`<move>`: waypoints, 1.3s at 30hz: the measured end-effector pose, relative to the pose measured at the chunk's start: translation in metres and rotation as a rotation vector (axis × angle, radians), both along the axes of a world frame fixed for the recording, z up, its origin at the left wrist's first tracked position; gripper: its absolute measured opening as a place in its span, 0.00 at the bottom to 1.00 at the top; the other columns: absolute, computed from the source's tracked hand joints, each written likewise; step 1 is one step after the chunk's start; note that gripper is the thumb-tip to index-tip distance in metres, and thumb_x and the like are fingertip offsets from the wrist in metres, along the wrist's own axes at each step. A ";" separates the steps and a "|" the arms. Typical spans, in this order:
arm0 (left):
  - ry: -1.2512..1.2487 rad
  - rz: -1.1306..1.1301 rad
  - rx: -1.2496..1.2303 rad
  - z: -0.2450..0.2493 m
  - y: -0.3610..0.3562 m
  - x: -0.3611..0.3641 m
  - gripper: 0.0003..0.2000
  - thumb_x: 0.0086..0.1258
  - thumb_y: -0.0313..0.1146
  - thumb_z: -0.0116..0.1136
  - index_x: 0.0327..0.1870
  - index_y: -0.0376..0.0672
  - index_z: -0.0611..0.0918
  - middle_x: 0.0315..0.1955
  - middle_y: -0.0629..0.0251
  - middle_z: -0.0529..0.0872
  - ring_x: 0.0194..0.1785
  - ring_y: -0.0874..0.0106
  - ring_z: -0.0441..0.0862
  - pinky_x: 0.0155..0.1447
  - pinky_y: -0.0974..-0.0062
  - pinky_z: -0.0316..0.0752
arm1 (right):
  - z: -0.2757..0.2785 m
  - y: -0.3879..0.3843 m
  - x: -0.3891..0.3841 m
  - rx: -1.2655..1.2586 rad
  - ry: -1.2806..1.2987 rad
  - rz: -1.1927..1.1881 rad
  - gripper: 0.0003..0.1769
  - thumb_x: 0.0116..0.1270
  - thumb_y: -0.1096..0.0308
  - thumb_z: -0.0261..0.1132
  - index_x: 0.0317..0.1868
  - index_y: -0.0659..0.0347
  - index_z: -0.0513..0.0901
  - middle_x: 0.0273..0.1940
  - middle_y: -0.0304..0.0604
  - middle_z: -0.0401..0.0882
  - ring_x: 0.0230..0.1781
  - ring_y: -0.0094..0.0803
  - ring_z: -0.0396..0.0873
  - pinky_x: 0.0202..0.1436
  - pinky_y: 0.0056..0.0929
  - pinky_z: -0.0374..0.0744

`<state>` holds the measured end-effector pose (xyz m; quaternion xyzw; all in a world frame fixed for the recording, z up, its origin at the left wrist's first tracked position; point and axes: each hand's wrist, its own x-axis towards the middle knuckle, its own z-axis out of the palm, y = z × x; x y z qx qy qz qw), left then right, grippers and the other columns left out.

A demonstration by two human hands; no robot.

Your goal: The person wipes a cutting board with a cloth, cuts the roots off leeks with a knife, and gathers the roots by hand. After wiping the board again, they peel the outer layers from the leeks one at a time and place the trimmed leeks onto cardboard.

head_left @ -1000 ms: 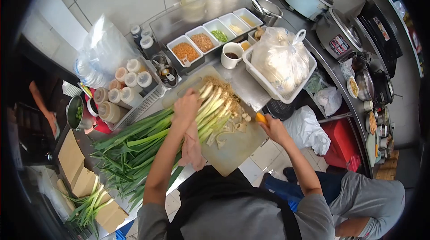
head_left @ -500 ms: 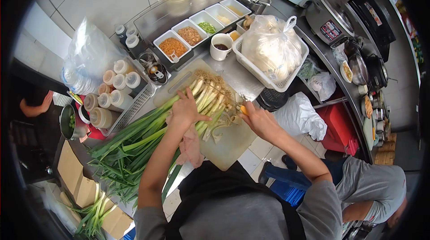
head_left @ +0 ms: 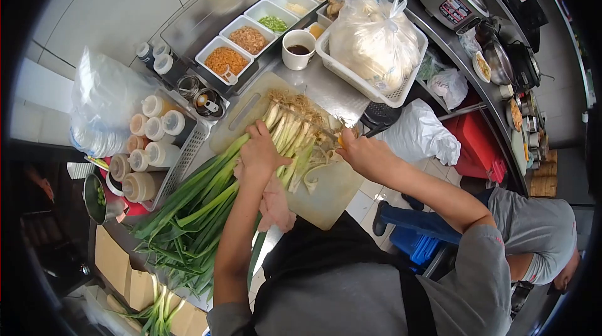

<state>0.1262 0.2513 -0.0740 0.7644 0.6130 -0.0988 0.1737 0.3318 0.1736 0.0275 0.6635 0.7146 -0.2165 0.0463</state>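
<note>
A big bunch of green onions (head_left: 207,201) lies across the cutting board (head_left: 323,201), leaves toward the lower left and rooted white ends on the board. My left hand (head_left: 258,153) presses on the stalks near the white part. A pinkish cloth (head_left: 274,205) hangs beneath that wrist. My right hand (head_left: 365,155) is closed around the orange handle of a knife (head_left: 313,124), whose blade reaches left across the stalks just below the roots. Peeled outer layers (head_left: 311,175) lie on the board between my hands.
Sauce bottles (head_left: 164,153) stand in a basket at left. Behind the board are trays of toppings (head_left: 227,60), a cup of dark liquid (head_left: 298,49) and a white basket (head_left: 401,94) holding a plastic bag. A co-worker (head_left: 533,229) is bent low at right; another person's hand (head_left: 45,187) shows far left.
The view has shifted and turned slightly. The knife blade now shows across the stalks near the roots. The hand at far left has drawn back.
</note>
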 end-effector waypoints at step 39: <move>0.027 -0.071 -0.132 0.002 0.015 -0.003 0.52 0.36 0.59 0.72 0.58 0.33 0.58 0.56 0.47 0.69 0.56 0.53 0.75 0.57 0.61 0.72 | -0.045 0.022 -0.010 -0.039 0.027 -0.011 0.20 0.66 0.58 0.57 0.43 0.71 0.68 0.33 0.63 0.80 0.39 0.53 0.81 0.40 0.47 0.79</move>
